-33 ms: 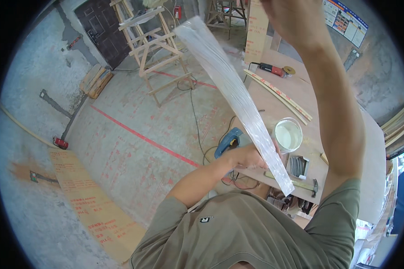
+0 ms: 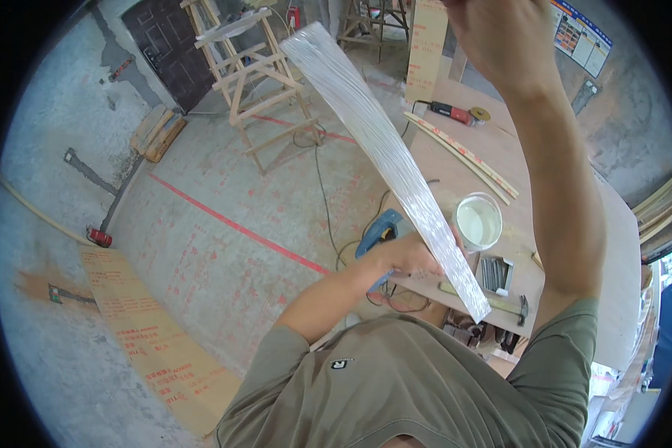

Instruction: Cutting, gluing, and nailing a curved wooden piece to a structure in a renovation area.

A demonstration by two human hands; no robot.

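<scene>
A person in an olive-green short-sleeved T-shirt (image 2: pixel 396 373) is standing at a broad, pinkish-brown work table (image 2: pixel 504 142). The bare left hand (image 2: pixel 418 254) is clamping its fingers around a long, flat strip wrapped in shiny, wrinkled, silvery-white film (image 2: pixel 384 157), gripping it toward its lower end; part of that hand is hiding behind the strip. The strip is slanting through the air in front of the person, its wider-looking end pointing up and to the left, its lower end hanging over the near edge of the table. The bare right hand (image 2: pixel 504 33) is reaching high above the table; its fingers are running out of view, so I cannot tell whether they are apart or together.

On the table, just right of the strip, a round white bucket (image 2: pixel 499 224) is holding pale liquid. Nearer the person, an open box of grey metal fasteners (image 2: pixel 495 275) is sitting beside a hammer with a pale handle (image 2: pixel 504 305). Farther back, two slim, pale wooden battens (image 2: pixel 467 159) are lying near a red-and-black angle grinder (image 2: pixel 450 113). A blue power tool (image 2: pixel 378 231) is resting just beyond the left wrist.
</scene>
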